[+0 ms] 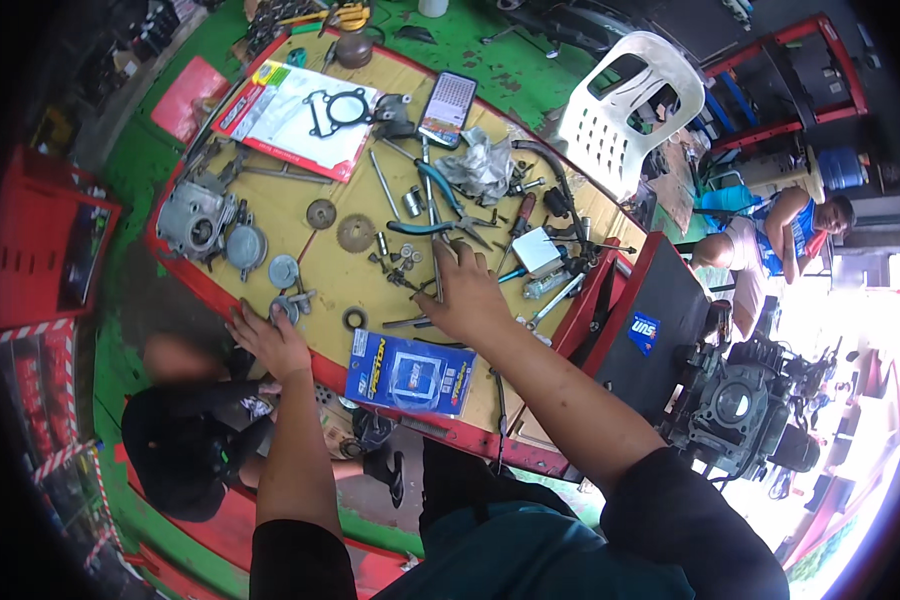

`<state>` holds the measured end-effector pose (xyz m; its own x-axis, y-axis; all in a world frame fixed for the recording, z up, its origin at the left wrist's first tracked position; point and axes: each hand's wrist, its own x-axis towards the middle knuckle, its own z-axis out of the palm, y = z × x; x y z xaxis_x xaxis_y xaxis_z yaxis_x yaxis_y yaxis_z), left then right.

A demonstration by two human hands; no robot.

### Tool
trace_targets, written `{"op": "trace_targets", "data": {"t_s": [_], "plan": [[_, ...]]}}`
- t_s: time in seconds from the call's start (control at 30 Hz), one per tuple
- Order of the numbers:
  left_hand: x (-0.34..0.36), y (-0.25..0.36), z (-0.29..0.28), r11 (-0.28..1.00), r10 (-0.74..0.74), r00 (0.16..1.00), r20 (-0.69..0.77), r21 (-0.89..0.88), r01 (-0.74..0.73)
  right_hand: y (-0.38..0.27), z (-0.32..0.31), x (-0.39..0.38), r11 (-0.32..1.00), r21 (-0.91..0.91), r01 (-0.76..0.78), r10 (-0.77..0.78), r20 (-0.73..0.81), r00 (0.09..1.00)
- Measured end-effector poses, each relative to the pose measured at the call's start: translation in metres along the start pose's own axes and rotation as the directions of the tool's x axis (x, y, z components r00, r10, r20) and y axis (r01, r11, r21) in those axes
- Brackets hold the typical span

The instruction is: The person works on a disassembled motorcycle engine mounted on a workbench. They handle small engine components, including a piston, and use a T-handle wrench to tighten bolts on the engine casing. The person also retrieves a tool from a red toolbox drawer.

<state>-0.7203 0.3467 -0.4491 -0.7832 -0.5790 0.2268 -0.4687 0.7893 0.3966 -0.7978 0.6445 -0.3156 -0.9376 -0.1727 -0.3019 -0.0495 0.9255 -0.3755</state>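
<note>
My left hand rests with fingers spread at the table's near left edge, its fingertips beside a small grey metal part. Thumb and curled fingers of my right hand close round the near end of a slim metal rod tool. Blue-handled pliers lie just beyond that hand. To its left are small metal pieces, a toothed gear and a round metal cap. A blue packet lies near the table's front edge.
A cylinder head, gasket pack, phone and crumpled foil-like wrap lie on the yellow-topped table. An engine stands at right. One person crouches at left; another sits beyond a white chair.
</note>
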Motion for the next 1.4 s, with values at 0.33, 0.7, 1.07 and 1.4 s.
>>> {"op": "trace_targets", "data": {"t_s": [0.33,0.7,1.07,1.4], "plan": [[0.002,0.005,-0.001,1.000,-0.006,1.000,0.027,0.005,0.006,0.076,-0.057,0.108,0.968,-0.250,0.023,-0.092,-0.269,0.959],[0.000,0.006,-0.004,0.999,-0.020,0.999,0.036,0.036,0.018,0.050,-0.193,0.134,0.183,0.913,0.365,0.093,-0.386,0.918],[0.002,0.006,-0.003,0.994,-0.001,1.000,0.018,0.113,-0.001,-0.025,-0.216,0.129,-0.029,0.904,0.426,-0.035,-0.427,0.904],[0.000,0.005,-0.003,0.999,-0.022,0.999,0.043,0.049,0.020,-0.072,-0.200,0.136,0.490,0.816,0.306,-0.208,-0.232,0.950]]}}
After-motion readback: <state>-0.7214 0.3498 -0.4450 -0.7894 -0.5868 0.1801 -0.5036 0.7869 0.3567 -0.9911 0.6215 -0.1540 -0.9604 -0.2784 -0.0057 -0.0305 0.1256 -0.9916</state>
